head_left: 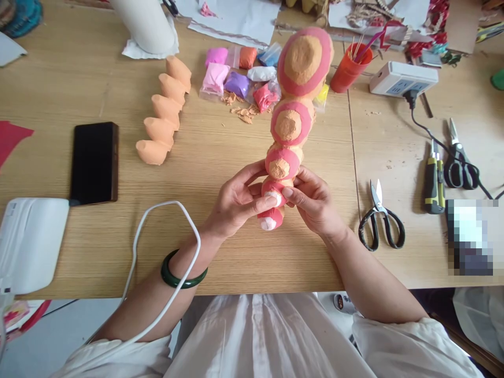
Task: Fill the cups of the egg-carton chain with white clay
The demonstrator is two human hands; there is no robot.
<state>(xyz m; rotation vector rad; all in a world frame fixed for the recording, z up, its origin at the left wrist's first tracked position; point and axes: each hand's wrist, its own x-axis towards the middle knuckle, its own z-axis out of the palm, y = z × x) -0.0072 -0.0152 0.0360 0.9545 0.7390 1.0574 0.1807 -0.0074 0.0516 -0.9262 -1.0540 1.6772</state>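
Note:
A tall stack of orange clay bumps ringed in pink (293, 100) is held over the wooden table (236, 252), tapering toward me. My left hand (236, 202) grips its lower end from the left, thumb pressing a small white clay dab. My right hand (315, 202) holds the same end from the right, fingers curled round it. A second, plain orange stack of cones (163, 113) lies on the table to the left.
Bags of coloured clay (240, 76) and crumbs lie behind the piece. A black phone (94, 163) and white device (29, 241) sit left; a white cable (165, 247) crosses my left wrist. Scissors (381, 220), pliers (433, 178), a power strip (403, 77) and a red cup (348, 68) stand right.

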